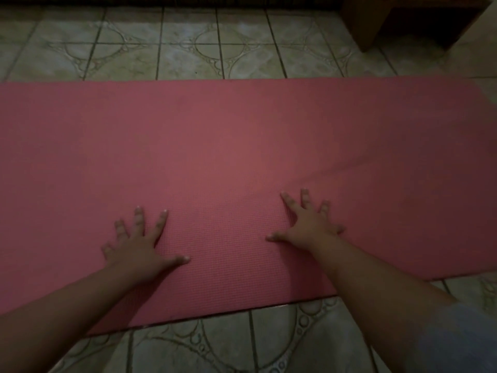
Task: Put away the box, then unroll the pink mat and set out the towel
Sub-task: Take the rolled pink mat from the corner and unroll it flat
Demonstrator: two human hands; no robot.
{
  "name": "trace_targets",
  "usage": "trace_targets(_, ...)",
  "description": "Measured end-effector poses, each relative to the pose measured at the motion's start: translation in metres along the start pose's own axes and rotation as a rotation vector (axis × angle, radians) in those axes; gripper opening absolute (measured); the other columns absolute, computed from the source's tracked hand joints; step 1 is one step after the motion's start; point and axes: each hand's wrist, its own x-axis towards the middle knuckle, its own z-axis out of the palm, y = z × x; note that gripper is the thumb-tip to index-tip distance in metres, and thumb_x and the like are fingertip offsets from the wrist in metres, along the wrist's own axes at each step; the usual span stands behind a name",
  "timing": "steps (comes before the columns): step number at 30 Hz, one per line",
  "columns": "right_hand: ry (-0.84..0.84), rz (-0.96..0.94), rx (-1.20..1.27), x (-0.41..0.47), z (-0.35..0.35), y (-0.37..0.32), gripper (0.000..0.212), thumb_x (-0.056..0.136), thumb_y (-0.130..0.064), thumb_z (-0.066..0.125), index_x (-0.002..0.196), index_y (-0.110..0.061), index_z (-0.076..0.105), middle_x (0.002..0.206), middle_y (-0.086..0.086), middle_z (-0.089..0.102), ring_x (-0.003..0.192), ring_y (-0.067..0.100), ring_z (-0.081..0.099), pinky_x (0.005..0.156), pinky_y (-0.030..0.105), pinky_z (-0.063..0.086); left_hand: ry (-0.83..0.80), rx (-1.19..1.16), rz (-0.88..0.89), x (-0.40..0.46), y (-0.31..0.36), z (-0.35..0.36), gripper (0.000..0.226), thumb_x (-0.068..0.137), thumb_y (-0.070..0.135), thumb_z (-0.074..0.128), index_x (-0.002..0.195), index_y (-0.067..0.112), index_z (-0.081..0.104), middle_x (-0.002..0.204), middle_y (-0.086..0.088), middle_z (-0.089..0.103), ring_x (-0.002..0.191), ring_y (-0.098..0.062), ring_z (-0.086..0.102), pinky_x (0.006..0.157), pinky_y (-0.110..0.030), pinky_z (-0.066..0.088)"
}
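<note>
I see the pink mat (242, 146) lying unrolled and flat across the tiled floor (188, 47), running side to side through my view. Its surface has a fine woven-looking grain, clearest near my hands, and a soft crease runs diagonally up toward the right from beside my right hand (309, 224). The near edge shows a thin dark line where it meets the tiles.

My left hand (139, 243) rests palm down on the mat, fingers straight and spread apart, thumb pointing inward. My right hand lies the same way, flat on the mat with the fingers fanned wide and the thumb reaching left. Neither holds anything.

The light is dim, so colours look muddy and the far tiles are soft. The mat's left end runs off the frame; its right end fades into shadow and I cannot make out the corner clearly. A wooden piece of furniture (403, 20) sits at the top right, cut off by the frame. A pale sleeve (462, 335) shows at the lower right, blurred.
</note>
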Motion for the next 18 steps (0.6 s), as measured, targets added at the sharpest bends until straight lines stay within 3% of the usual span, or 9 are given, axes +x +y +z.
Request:
trace_targets(3, -0.011, 0.003, -0.010, 0.002, -0.003, 0.000, 0.117, 0.043, -0.085, 0.063, 0.132, -0.068, -0.010, 0.154, -0.021, -0.025, 0.143, 0.036, -0.018, 0.096, 0.080, 0.013, -0.015, 0.005, 0.007, 0.001, 0.002, -0.004, 0.115, 0.027, 0.102, 0.024, 0.115, 0.063, -0.038, 0.152, 0.006, -0.034, 0.143, -0.038, -0.014, 0.107, -0.066, 0.016)
trace_targets(7, 0.003, 0.015, -0.018, -0.003, 0.007, 0.001, 0.121, 0.042, -0.091, 0.055, 0.135, -0.062, -0.015, 0.153, -0.016, -0.031, 0.143, 0.033, -0.020, 0.100, 0.077, 0.010, 0.002, -0.009, 0.007, -0.001, -0.017, -0.004, 0.120, 0.031, 0.103, 0.022, 0.130, 0.058, -0.028, 0.154, 0.003, -0.029, 0.144, -0.035, -0.011, 0.111, -0.062, 0.016)
trace_targets(12, 0.008, 0.008, -0.024, -0.011, 0.016, -0.003, 0.128, 0.039, -0.092, 0.055, 0.138, -0.057, -0.019, 0.153, -0.008, -0.034, 0.142, 0.034, -0.023, 0.102, 0.076, 0.008, 0.017, -0.050, -0.139, -0.012, -0.052, -0.001, 0.120, 0.026, 0.104, 0.029, 0.118, 0.061, -0.035, 0.154, 0.006, -0.029, 0.145, -0.034, -0.011, 0.106, -0.067, 0.020)
trace_targets(18, -0.011, -0.002, -0.040, -0.013, 0.010, 0.005, 0.129, 0.036, -0.093, 0.054, 0.137, -0.058, -0.018, 0.153, -0.014, -0.033, 0.144, 0.028, -0.021, 0.103, 0.075, 0.013, -0.024, -0.064, -0.081, -0.010, -0.048, 0.000, 0.126, 0.026, 0.101, 0.033, 0.127, 0.057, -0.029, 0.155, 0.002, -0.027, 0.141, -0.044, -0.012, 0.110, -0.065, 0.017)
